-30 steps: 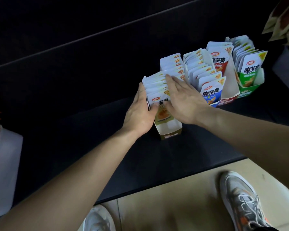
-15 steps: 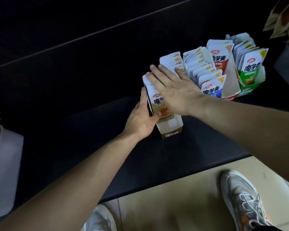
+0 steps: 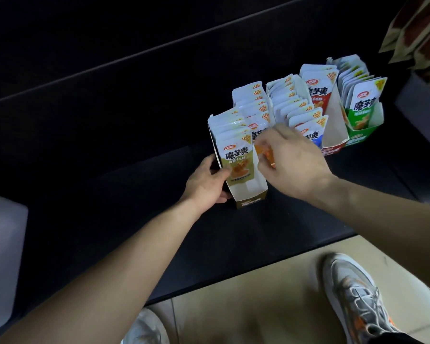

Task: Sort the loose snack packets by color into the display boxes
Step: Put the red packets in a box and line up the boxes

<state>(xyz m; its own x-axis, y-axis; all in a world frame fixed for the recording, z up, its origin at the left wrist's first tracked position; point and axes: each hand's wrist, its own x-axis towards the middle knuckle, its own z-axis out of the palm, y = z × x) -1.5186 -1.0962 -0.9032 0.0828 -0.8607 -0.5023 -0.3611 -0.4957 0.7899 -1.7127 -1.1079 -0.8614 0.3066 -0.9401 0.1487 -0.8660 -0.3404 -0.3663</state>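
Observation:
A gold display box [image 3: 251, 197] full of white-and-gold packets [image 3: 237, 158] stands nearest on the black table. My left hand [image 3: 205, 183] grips its left wall. Behind it to the right runs a row of orange packets [image 3: 252, 103]. My right hand [image 3: 294, 161] reaches over them, and its curled fingertips pinch the front orange packet [image 3: 265, 153], which is blurred. Further right stand blue packets [image 3: 309, 135], a red box [image 3: 333, 150] with red packets [image 3: 318, 93], and a green box [image 3: 360, 136] with green packets [image 3: 363, 105].
A grey translucent bin [image 3: 4, 256] sits at the left edge. Brown bags [image 3: 420, 28] hang at the top right above a grey box [image 3: 422, 103]. The table's front edge [image 3: 246, 271] runs above a tiled floor with my shoes [image 3: 355, 294].
My right hand has lifted off the gold packets, where it lay flat, and moved right onto the front orange packet with fingers curled. My left hand has slid down the gold box's side.

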